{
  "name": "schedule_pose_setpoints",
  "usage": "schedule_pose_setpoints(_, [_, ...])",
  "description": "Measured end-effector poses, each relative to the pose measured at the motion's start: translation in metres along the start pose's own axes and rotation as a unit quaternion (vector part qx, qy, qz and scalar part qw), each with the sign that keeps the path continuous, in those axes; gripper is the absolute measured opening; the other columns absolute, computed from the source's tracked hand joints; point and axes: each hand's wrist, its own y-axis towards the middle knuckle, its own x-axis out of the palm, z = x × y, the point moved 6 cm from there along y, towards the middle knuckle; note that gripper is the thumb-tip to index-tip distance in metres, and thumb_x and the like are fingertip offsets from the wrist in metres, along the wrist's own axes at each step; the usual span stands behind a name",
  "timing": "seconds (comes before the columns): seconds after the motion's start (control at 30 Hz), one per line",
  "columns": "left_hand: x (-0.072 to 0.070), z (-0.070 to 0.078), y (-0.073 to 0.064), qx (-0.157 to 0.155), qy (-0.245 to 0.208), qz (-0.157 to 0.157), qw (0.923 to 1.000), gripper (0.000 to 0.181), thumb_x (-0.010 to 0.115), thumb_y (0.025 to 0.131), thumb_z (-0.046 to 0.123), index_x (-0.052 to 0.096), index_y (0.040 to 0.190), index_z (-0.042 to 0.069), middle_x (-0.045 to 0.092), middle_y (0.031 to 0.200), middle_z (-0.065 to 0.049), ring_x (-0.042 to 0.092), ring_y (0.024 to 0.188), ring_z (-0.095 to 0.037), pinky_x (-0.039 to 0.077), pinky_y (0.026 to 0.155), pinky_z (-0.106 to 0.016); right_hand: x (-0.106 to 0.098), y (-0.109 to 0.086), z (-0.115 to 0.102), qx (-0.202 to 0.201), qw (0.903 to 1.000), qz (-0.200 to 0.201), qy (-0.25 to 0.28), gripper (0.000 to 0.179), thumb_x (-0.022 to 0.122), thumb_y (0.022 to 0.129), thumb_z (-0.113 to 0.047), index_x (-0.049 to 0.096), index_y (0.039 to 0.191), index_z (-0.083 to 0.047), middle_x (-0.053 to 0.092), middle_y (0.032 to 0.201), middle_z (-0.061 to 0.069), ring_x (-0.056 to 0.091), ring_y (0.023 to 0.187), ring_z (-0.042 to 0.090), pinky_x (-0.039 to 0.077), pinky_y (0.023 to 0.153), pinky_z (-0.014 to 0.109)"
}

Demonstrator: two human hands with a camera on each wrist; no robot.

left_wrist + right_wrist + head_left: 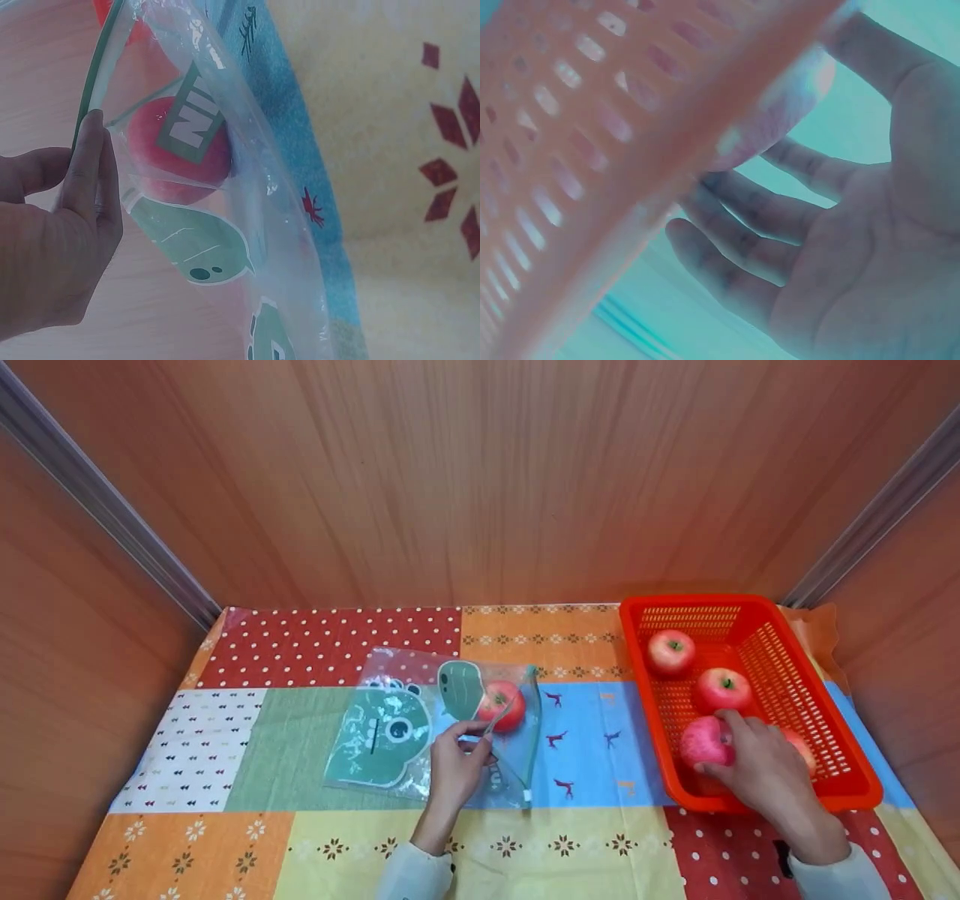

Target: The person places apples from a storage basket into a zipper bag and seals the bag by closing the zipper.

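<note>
A clear zip bag [390,772] with a green cartoon print lies on the cloth, and one red apple [510,712] is inside it. My left hand [459,765] pinches the green-trimmed edge of the bag's mouth between thumb and fingers, lifting it, as the left wrist view shows. Over at the right, my right hand [772,769] reaches into the red basket [652,735], thumb and fingers around a pinkish apple [703,742]. In the right wrist view the basket wall [577,202] covers part of that apple [780,112] and some fingertips.
Two apples, one at the back [671,651] and one in the middle [724,690], sit in the basket. Another apple [801,750] is partly behind my right hand. A patchwork cloth [345,847] covers the table. Wood-grain panels [480,487] enclose the back and sides.
</note>
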Motion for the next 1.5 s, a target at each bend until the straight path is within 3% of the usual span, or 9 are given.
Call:
schedule_pose_setpoints(0.77, [-0.001,0.001,0.001,-0.002,0.0,-0.002,1.0,0.02,0.069,0.096,-0.004,0.073,0.115,-0.008,0.072,0.109,-0.02,0.076,0.077,-0.026,0.066,0.066,-0.033,-0.032,-0.006,-0.044,-0.056,0.9921,0.111,-0.011,0.088,0.098,0.071,-0.013,0.051,0.144,0.005,0.056,0.133,0.034,0.052,0.112,0.051,0.05,0.09,0.074])
schedule_pose_setpoints(0.9, [-0.001,0.002,0.0,0.006,0.0,0.0,1.0,0.02,0.07,0.095,-0.004,0.073,0.115,-0.008,0.072,0.108,-0.02,0.076,0.076,-0.028,0.066,0.065,-0.034,-0.031,-0.007,-0.053,-0.063,0.9909,0.119,-0.006,0.09,0.098,0.071,-0.013,0.05,0.145,0.006,0.055,0.135,0.034,0.051,0.114,0.052,0.048,0.09,0.075])
schedule_pose_setpoints(1.2, [0.001,-0.001,-0.001,-0.01,0.019,-0.005,0.9997,0.019,0.069,0.097,-0.002,0.074,0.115,-0.005,0.071,0.105,-0.016,0.074,0.075,-0.022,0.065,0.066,-0.03,-0.027,-0.011,-0.076,-0.078,0.9888,0.127,0.006,0.089,0.099,0.072,-0.014,0.052,0.146,0.002,0.056,0.138,0.028,0.053,0.12,0.046,0.05,0.093,0.071])
schedule_pose_setpoints(1.5, [0.0,-0.002,0.0,-0.009,0.014,-0.005,0.9999,0.019,0.069,0.096,-0.003,0.074,0.114,-0.006,0.072,0.107,-0.018,0.075,0.077,-0.024,0.065,0.067,-0.031,-0.019,-0.009,-0.101,-0.088,0.989,0.119,-0.005,0.089,0.098,0.073,-0.017,0.052,0.148,-0.001,0.057,0.143,0.025,0.053,0.128,0.045,0.047,0.103,0.069])
